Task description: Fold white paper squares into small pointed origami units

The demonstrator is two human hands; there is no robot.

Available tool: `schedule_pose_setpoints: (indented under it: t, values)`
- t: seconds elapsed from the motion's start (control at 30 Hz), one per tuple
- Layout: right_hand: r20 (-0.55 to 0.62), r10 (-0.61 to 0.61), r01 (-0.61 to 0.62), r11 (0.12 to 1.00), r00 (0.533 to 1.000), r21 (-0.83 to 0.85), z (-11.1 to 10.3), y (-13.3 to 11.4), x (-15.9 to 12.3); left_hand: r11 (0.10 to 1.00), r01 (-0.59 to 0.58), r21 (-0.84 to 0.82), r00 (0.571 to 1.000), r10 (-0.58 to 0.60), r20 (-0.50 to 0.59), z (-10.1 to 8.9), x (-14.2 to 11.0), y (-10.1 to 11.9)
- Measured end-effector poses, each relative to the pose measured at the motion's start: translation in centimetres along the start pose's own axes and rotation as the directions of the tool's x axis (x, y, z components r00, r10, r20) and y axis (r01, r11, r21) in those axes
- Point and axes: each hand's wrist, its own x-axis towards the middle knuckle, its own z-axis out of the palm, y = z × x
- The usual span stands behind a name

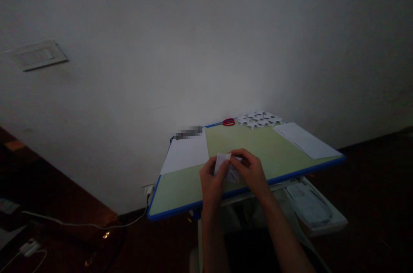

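Between my two hands is a small folded piece of white paper [232,175], held just above the near part of the green tabletop [185,186]. My left hand [213,177] grips its left side, with the thumb pressed on the front. On the right side, the fingers of my right hand [249,166] pinch the paper near its top. Parts of the paper are hidden behind my fingers, and the picture is too dim to make out its exact folds.
Several folded white paper pieces [260,119] are grouped at the back edge, beside red-handled scissors [229,122]. White sheets [306,139] lie at the right and another white sheet [185,154] at the left. A wall [206,49] rises behind; a white cable [87,225] runs at lower left.
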Motion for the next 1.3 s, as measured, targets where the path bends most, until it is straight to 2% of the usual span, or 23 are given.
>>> schedule_pose_setpoints:
  t: [0.23, 0.53, 0.73, 0.97, 1.3]
  values:
    - [0.017, -0.018, 0.018, 1.0, 1.0, -0.018, -0.03, -0.23, 0.05, 0.999, -0.011, 0.036, 1.0, 0.011, 0.0, -0.08, 0.14, -0.17]
    - [0.048, -0.065, 0.065, 0.998, 0.997, -0.003, -0.11, -0.27, -0.06, 0.999, 0.011, -0.038, 1.0, -0.011, -0.013, -0.05, 0.24, -0.33]
    - [0.046, -0.093, 0.094, 0.995, 0.995, -0.024, -0.1, -0.54, -0.13, 0.999, 0.01, -0.031, 1.0, -0.01, -0.002, 0.0, 0.28, -0.23]
    - [-0.044, -0.073, 0.07, 0.996, 0.996, -0.061, 0.11, -0.49, -0.02, 0.999, 0.036, -0.03, 0.999, -0.035, 0.037, 0.21, 0.27, 0.19]
    - [-0.037, -0.025, 0.022, 0.996, 0.999, -0.084, 0.0, -0.57, -0.02, 0.999, 0.036, -0.028, 0.997, -0.034, 0.067, 0.13, 0.12, 0.19]
